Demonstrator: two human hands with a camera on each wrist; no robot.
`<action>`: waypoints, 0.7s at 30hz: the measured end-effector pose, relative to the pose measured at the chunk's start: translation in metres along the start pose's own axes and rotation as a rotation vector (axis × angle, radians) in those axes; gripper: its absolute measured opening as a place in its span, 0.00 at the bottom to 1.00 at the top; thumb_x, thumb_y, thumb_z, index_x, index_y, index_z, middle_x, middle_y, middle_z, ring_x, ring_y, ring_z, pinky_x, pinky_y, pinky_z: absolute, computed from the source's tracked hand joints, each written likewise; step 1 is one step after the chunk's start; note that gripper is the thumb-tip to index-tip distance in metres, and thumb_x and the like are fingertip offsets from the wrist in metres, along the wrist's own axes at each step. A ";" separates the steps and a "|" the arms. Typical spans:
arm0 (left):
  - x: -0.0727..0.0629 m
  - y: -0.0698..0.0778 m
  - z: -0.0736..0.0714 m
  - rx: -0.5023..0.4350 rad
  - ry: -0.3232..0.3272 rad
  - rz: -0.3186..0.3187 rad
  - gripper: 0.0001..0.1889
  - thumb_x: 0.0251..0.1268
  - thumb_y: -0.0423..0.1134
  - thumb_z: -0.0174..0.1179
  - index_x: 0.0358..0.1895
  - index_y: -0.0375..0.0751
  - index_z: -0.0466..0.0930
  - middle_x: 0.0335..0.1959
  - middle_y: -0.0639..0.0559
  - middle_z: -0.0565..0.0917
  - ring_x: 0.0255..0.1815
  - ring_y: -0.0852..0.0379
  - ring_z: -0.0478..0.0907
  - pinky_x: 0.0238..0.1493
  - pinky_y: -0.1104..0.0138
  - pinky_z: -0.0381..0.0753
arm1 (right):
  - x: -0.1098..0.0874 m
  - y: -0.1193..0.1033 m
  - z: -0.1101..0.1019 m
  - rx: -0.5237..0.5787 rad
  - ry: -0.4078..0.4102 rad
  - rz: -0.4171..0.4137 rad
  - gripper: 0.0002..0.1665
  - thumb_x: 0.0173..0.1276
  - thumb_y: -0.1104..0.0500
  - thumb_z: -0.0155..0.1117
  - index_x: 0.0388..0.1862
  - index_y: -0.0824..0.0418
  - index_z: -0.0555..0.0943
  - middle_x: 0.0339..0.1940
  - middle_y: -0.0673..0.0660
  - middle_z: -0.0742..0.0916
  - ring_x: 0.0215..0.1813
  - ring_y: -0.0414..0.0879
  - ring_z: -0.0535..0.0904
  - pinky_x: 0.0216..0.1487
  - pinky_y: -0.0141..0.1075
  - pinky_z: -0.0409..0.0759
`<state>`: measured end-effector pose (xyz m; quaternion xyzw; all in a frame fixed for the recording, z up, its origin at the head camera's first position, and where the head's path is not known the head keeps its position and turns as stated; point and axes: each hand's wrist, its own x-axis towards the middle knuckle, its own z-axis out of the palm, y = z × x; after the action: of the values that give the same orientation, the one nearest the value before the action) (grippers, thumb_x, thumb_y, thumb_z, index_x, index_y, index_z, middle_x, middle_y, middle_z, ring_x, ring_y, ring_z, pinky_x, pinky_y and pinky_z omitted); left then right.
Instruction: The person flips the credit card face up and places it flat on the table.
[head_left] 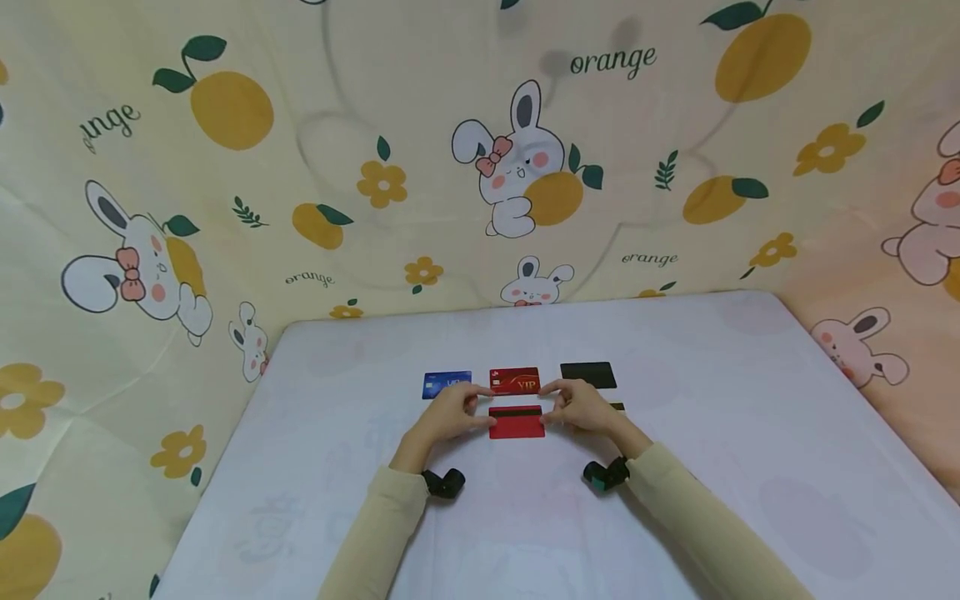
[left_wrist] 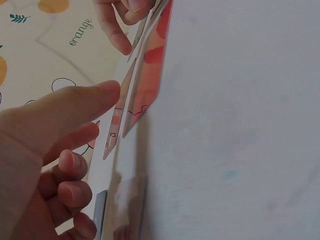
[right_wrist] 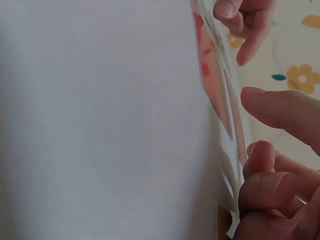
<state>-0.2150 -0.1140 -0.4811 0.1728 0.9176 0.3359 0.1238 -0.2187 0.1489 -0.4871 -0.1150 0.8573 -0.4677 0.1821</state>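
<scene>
Both hands over the middle two cards. Left hand (head_left: 448,410) on the left side, right hand (head_left: 583,406) on the right, roughly mirrored.

VIP card (head_left: 515,381) lies flat on the counter (head_left: 525,533), middle of the far row: red, chip at its left, "VIP" in gold. Red card (head_left: 515,427) lies flat just nearer the person, dark stripe along its far edge, narrow gap between the two.

Left: thumb and index spread apart. Thumb tip at left edge of red card, index tip at near-left corner of VIP card. Other fingers bent inward. Right: same spread, thumb tip at right edge of red card, index tip at near-right corner of VIP card, other fingers bent. Neither hand pinches a card between thumb and index; light contact at the edges, can't tell for sure. Wrist views show both cards almost edge-on.

Far row also has blue card (head_left: 442,383) to the left, near corner partly behind left hand, and black card (head_left: 588,375) to the right, just beyond right hand. One more card (head_left: 617,407) in the near row, mostly hidden by right hand, only a corner showing.

Beige sleeves (head_left: 386,525) on both arms, black device (head_left: 446,483) at each wrist. Counter is white. Backdrop (head_left: 420,108) behind: cream cloth, rabbits, oranges, flowers.
</scene>
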 end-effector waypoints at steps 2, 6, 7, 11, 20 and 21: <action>-0.002 0.000 0.000 -0.009 0.000 0.001 0.26 0.53 0.46 0.71 0.57 0.47 0.80 0.24 0.54 0.68 0.28 0.61 0.64 0.32 0.71 0.64 | -0.002 -0.001 0.002 -0.014 0.004 -0.007 0.28 0.55 0.60 0.74 0.54 0.66 0.78 0.18 0.49 0.76 0.19 0.40 0.67 0.21 0.29 0.66; -0.004 0.002 0.001 -0.021 0.001 -0.003 0.27 0.52 0.46 0.72 0.57 0.45 0.80 0.24 0.54 0.68 0.28 0.61 0.65 0.32 0.71 0.64 | -0.006 -0.004 0.004 -0.029 0.017 -0.008 0.28 0.54 0.60 0.75 0.54 0.66 0.78 0.18 0.50 0.78 0.21 0.41 0.68 0.22 0.30 0.66; -0.005 0.002 0.001 -0.018 0.000 -0.001 0.27 0.51 0.46 0.72 0.57 0.45 0.80 0.24 0.53 0.68 0.28 0.61 0.65 0.32 0.71 0.64 | -0.007 -0.004 0.005 -0.032 0.017 -0.012 0.28 0.54 0.60 0.74 0.54 0.66 0.78 0.19 0.50 0.78 0.21 0.42 0.69 0.22 0.30 0.67; -0.007 0.002 0.002 0.014 0.004 0.019 0.28 0.50 0.46 0.73 0.56 0.43 0.80 0.25 0.53 0.69 0.29 0.62 0.64 0.32 0.71 0.64 | -0.010 -0.005 0.008 -0.039 0.016 -0.014 0.29 0.53 0.61 0.75 0.54 0.66 0.78 0.19 0.50 0.78 0.22 0.42 0.70 0.24 0.30 0.68; -0.010 0.002 0.004 -0.003 0.000 0.032 0.28 0.47 0.45 0.75 0.55 0.42 0.81 0.26 0.52 0.70 0.30 0.61 0.64 0.32 0.72 0.63 | -0.012 -0.006 0.014 -0.046 0.007 0.001 0.32 0.50 0.62 0.76 0.55 0.66 0.77 0.18 0.50 0.79 0.22 0.42 0.71 0.25 0.31 0.69; -0.010 0.002 0.005 0.001 -0.002 0.031 0.28 0.47 0.45 0.75 0.55 0.42 0.81 0.26 0.52 0.70 0.30 0.61 0.64 0.32 0.72 0.63 | -0.012 -0.006 0.014 -0.048 0.008 0.006 0.32 0.50 0.62 0.77 0.55 0.66 0.77 0.18 0.50 0.79 0.21 0.41 0.71 0.24 0.30 0.68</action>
<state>-0.2038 -0.1140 -0.4823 0.1873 0.9148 0.3375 0.1193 -0.2017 0.1391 -0.4865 -0.1148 0.8692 -0.4470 0.1774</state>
